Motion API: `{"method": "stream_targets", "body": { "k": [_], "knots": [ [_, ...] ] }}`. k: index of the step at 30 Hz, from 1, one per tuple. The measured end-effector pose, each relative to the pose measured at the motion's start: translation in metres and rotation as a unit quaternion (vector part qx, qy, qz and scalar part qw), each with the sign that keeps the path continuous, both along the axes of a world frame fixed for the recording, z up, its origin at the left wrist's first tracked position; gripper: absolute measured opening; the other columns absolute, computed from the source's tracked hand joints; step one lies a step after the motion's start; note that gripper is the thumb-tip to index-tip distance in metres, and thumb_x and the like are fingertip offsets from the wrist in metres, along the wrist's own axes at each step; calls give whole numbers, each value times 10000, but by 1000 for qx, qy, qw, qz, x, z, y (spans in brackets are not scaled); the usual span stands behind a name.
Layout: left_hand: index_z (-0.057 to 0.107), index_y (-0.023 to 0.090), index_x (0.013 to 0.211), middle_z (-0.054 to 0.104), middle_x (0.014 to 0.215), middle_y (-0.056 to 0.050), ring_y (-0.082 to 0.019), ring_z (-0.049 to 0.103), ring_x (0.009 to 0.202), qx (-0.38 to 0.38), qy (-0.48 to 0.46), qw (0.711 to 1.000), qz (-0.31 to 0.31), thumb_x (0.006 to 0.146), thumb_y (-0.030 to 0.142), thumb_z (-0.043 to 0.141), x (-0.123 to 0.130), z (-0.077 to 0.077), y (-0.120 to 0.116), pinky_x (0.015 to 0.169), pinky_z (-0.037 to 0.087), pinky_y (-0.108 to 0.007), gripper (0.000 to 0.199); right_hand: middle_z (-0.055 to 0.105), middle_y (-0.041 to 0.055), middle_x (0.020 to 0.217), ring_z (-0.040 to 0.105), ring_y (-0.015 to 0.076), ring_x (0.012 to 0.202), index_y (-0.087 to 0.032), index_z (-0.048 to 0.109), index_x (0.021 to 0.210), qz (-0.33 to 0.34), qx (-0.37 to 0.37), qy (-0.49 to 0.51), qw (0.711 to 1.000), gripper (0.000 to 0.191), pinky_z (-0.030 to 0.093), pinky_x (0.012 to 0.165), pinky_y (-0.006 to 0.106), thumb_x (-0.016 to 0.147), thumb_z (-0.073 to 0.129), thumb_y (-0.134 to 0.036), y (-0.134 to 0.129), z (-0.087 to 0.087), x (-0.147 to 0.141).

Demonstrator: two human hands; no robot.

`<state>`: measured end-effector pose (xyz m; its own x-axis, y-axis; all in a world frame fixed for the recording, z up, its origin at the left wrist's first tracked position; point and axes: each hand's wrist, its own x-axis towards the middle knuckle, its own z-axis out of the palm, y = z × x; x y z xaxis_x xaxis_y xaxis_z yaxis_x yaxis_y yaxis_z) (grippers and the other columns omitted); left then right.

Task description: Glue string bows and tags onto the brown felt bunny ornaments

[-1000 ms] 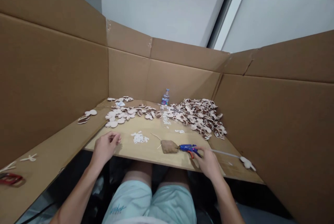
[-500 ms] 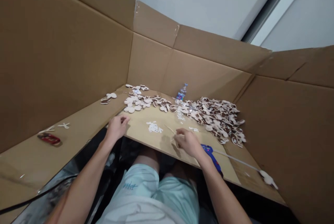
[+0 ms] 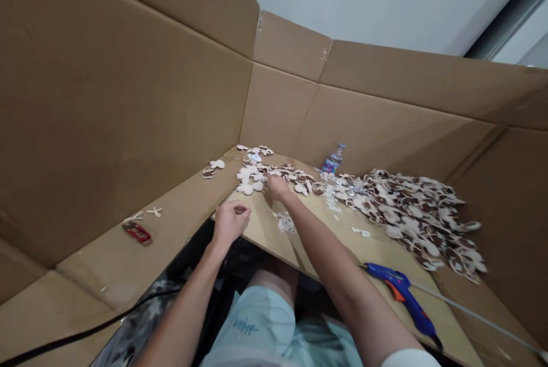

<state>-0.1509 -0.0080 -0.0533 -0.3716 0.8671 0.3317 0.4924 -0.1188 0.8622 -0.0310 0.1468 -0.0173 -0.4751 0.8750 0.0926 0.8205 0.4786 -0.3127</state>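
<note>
Over the board's left front edge, my left hand (image 3: 231, 221) is curled with thumb and fingertips together; whatever it may hold is too small to make out. My right hand (image 3: 277, 187) reaches to the back left, its fingers at the white and brown felt pieces (image 3: 248, 173); the fingertips are partly hidden among them. Small white pieces (image 3: 285, 222) lie on the light board (image 3: 261, 218) between the hands, partly behind my right forearm. A blue glue gun (image 3: 402, 293) with an orange trigger rests on the board at the right.
A large heap of felt pieces (image 3: 411, 207) covers the back right. A plastic bottle (image 3: 334, 160) leans near the back cardboard wall (image 3: 291, 104). At the left lie a red tool (image 3: 137, 233) and white crossed strips (image 3: 154, 212). A black cable (image 3: 85, 333) runs along the lower left.
My right hand has moved from the board's middle front to the felt pieces at the back left. The thin strip near it is no longer visible. The view has turned left.
</note>
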Motion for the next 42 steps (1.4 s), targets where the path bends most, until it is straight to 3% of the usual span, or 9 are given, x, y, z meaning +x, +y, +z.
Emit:
{"method": "stream_targets", "body": {
  "k": [5,12,18,23,28,32,36,39,42],
  "knots": [
    [647,168,722,692,663,-37,-177,641,610,7,3,1000,5,731,197,549,2,1,2,596,483,-254,103,588,89,1217,612,214,1026,-174,564,1203,-48,-27,53,997,324,530,857,416,919,577,-330,18,-6,-2],
    [629,184,709,641,675,-29,-181,576,636,26,8,1000,4,808,244,512,6,5,0,635,427,-277,164,588,86,1220,616,217,1014,-167,560,1210,-106,-77,165,978,338,536,840,418,915,582,-330,12,2,41],
    [595,196,667,586,578,7,-171,558,575,44,-32,998,-44,836,334,523,25,16,-6,594,408,-268,230,638,70,1098,641,180,905,-145,598,1127,-87,-97,261,956,277,552,770,366,910,591,-318,-32,18,81],
    [624,180,727,720,927,-79,-212,671,832,43,-81,986,-141,765,378,638,55,27,-14,718,504,-286,202,676,13,651,605,124,581,-130,683,755,-45,-79,338,937,63,461,544,229,717,673,-179,-83,37,112],
    [586,189,826,707,879,-45,-211,681,874,15,-183,943,-278,720,304,708,86,37,-28,769,535,-310,198,670,2,609,601,124,559,-155,660,668,-7,-79,380,922,48,459,546,232,640,669,-194,-122,48,132],
    [647,179,854,715,891,-52,-205,679,869,-10,-186,926,-329,779,281,655,100,46,-40,777,532,-310,126,700,28,683,636,146,608,-156,654,772,-16,-57,400,915,192,491,571,251,687,686,-325,-143,51,147],
    [715,192,957,724,1030,-74,-207,671,944,-6,-145,929,-340,831,278,603,106,52,-50,855,518,-330,189,739,66,884,693,183,769,-182,647,960,-129,40,309,942,354,531,676,279,836,531,-492,-167,38,186],
    [723,197,975,708,1099,-80,-217,655,1024,1,-152,929,-336,775,225,652,109,54,-54,886,520,-337,214,720,146,951,687,250,864,-144,642,977,-249,88,230,937,377,518,775,357,881,434,-444,-184,14,228],
    [724,185,968,703,1109,-90,-220,668,1010,2,-185,923,-339,685,172,709,111,54,-56,895,529,-348,283,699,206,938,664,335,916,-123,655,975,-348,100,111,926,309,497,781,416,784,556,-345,-194,-13,261]
  ]
}}
